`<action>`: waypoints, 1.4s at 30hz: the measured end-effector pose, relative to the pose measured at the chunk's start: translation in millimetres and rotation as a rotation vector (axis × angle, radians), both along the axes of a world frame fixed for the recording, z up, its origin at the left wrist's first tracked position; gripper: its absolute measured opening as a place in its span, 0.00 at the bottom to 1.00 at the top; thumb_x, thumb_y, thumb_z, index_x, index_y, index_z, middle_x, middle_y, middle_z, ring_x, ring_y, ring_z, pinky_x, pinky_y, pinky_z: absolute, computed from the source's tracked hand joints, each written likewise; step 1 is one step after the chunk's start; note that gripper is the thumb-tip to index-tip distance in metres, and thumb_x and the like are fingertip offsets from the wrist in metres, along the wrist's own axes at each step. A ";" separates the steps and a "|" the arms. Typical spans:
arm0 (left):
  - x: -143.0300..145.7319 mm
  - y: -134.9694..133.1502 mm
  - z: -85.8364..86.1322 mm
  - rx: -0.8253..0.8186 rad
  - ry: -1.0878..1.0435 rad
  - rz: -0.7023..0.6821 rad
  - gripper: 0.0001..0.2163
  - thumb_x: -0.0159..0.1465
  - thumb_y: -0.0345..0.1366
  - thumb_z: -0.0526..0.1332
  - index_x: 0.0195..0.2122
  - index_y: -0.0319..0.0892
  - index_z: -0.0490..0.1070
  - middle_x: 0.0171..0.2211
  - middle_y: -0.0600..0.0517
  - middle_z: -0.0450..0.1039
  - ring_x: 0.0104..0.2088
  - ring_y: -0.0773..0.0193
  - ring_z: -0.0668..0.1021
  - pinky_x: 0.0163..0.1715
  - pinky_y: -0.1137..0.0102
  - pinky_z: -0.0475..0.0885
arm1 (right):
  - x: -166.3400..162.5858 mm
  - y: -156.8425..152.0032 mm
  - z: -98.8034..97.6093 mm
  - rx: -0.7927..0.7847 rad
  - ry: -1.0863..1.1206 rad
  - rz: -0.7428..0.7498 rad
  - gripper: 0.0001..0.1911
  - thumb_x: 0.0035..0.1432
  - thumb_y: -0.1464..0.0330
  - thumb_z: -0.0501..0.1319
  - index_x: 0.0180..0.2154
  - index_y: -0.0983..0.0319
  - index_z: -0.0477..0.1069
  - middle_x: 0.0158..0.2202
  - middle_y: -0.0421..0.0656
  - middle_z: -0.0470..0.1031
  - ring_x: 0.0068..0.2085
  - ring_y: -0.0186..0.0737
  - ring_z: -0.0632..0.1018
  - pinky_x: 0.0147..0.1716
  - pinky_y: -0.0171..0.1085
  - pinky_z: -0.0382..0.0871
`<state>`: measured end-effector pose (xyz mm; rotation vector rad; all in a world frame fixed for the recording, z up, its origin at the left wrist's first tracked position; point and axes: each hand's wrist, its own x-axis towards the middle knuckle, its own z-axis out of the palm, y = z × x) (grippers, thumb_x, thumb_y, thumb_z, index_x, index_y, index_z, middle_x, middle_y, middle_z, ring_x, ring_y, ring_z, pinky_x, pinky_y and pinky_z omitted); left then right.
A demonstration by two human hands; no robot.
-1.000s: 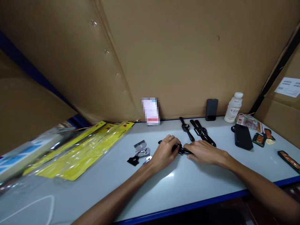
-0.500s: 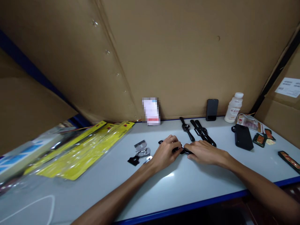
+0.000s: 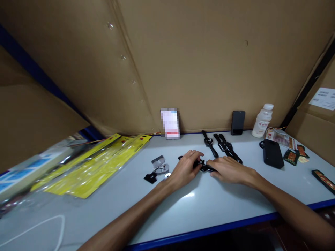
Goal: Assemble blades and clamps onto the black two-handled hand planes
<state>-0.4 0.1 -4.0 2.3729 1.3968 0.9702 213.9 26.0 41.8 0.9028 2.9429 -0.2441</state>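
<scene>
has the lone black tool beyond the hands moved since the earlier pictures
No; against the cardboard wall, the lone black tool keeps its place.

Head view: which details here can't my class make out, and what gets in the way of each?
Head view: the left handle of the held black spokeshave, mostly covered by the left hand.
Head view: its right handle's end, hidden under the right hand.
Head view: one metal blade, partly behind the left forearm.
Head view: writing on the propped screen, pixelated.
Head view: white label, print too small, cut by the right edge.
</scene>
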 end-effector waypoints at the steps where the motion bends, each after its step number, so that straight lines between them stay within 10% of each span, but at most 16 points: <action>1: -2.9 0.9 1.2 -0.005 0.011 -0.003 0.13 0.61 0.25 0.59 0.47 0.43 0.70 0.39 0.49 0.72 0.43 0.56 0.73 0.44 0.60 0.71 | -0.1 0.0 0.4 -0.001 0.001 0.001 0.15 0.67 0.67 0.54 0.53 0.63 0.67 0.46 0.52 0.77 0.44 0.51 0.78 0.41 0.45 0.68; 19: -29.4 4.2 19.6 0.068 0.542 -0.142 0.15 0.72 0.46 0.54 0.40 0.42 0.75 0.36 0.48 0.74 0.39 0.57 0.73 0.38 0.64 0.67 | 2.0 1.0 6.8 0.018 -0.037 -0.022 0.18 0.65 0.69 0.54 0.56 0.63 0.66 0.45 0.53 0.78 0.43 0.51 0.79 0.39 0.44 0.67; 42: -38.9 4.3 23.0 -0.084 0.393 -0.182 0.10 0.69 0.36 0.59 0.48 0.48 0.76 0.39 0.49 0.75 0.41 0.58 0.75 0.38 0.66 0.69 | 3.1 5.1 5.5 -0.029 0.000 0.012 0.22 0.63 0.69 0.55 0.59 0.60 0.64 0.44 0.49 0.78 0.40 0.48 0.78 0.38 0.42 0.66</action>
